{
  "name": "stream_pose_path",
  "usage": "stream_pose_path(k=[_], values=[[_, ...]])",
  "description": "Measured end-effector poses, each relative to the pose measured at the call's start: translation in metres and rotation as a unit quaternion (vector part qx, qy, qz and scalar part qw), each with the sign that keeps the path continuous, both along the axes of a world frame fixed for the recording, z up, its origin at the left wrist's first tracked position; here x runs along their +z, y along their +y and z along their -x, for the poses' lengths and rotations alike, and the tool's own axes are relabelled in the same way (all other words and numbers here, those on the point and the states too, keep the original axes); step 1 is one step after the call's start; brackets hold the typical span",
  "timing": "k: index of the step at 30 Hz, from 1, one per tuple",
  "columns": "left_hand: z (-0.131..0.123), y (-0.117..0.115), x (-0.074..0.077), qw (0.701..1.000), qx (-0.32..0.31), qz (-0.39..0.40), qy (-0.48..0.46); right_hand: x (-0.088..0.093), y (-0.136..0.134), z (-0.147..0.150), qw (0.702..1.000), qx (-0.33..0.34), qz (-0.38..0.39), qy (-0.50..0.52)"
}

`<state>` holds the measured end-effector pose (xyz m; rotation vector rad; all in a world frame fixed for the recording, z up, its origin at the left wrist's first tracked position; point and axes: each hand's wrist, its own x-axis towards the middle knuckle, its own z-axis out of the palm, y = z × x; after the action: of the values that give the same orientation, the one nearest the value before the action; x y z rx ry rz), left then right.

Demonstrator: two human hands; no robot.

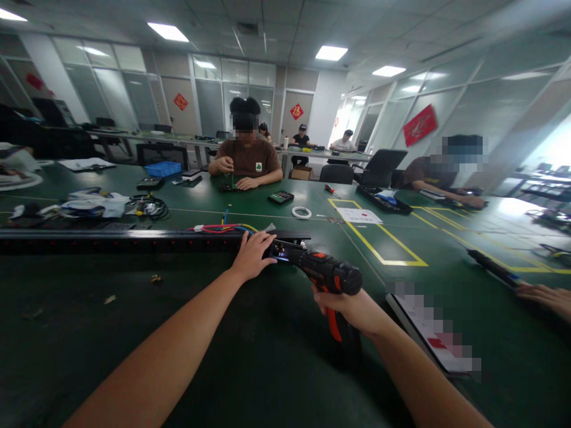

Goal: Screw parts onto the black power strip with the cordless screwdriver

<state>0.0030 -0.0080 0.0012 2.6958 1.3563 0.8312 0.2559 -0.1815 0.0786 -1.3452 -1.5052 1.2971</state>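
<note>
My right hand [345, 306] is wrapped round the handle of a black and orange cordless drill [332, 273]. The drill's nose points left, at the right end of a long black metal bar [134, 241] lying across the table. A small light glows there, but the tip of the bit is hard to make out. On that same end, my left hand [254, 257] grips the bar, fingers over the top and thumb towards the drill. Red, blue and yellow wires [223, 227] come out behind the bar, just left of my left hand.
Small brass-coloured pieces [156, 278] lie on the green table [200, 368] in front of the bar. A notebook [428, 333] is beside my right forearm. Beyond the bar are a white ring [301, 212], a screwdriver [330, 189] and a blue basket [163, 169]. Co-workers sit opposite and at right.
</note>
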Motion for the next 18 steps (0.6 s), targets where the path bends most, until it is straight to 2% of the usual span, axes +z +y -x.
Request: stream_pose_path(k=[9,18], values=[[0.0007,-0.0015,0.0017,1.000,0.003,0.005,0.003,0.0046,-0.0010,0.0023,1.000,-0.005,0.005,0.000],[-0.0008,0.0004,0.0006,1.000,0.000,0.002,0.001,-0.0018,-0.0001,-0.0046,1.000,0.006,-0.004,0.006]])
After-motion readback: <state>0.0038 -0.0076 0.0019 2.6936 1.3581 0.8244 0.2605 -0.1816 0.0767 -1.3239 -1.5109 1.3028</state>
